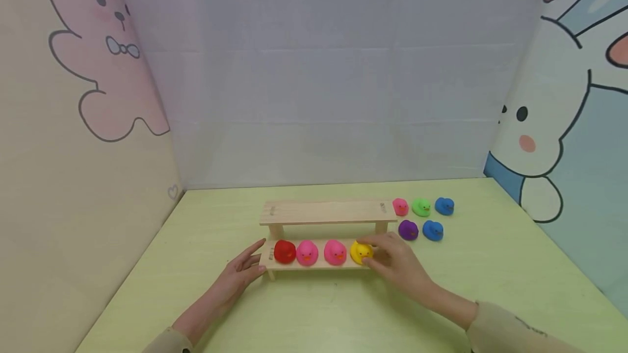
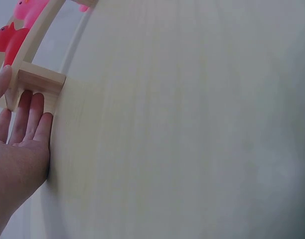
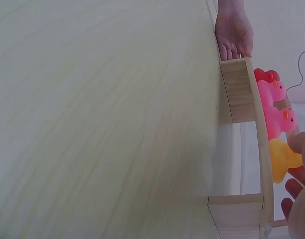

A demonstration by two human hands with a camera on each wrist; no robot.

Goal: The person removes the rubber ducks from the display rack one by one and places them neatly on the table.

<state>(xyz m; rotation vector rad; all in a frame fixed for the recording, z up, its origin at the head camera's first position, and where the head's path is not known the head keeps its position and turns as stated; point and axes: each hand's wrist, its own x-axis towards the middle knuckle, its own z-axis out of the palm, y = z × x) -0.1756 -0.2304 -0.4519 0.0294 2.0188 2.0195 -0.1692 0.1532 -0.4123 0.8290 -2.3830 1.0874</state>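
Observation:
A two-step wooden rack point(image 1: 326, 213) stands on the table, a row of rubber ducks on its lower step. From the left come a red duck point(image 1: 284, 252), two pink ducks point(image 1: 307, 253) and a yellow rubber duck point(image 1: 361, 252). My right hand point(image 1: 399, 263) pinches the yellow duck between thumb and fingers at the step's right part. At the rack's left end, my left hand point(image 1: 239, 274) holds the lower step, thumb at the near corner and index finger at the far one. In the left wrist view its other fingers reach below the board point(image 2: 40, 77).
Right of the rack, on the pale yellow table point(image 1: 324, 315), sit a pink duck point(image 1: 400, 207), a green duck point(image 1: 421, 207), a purple duck point(image 1: 408, 230) and two blue ducks point(image 1: 444, 206). Walls with cartoon animals enclose the table's sides; a plain pale sheet point(image 1: 333, 80) hangs behind.

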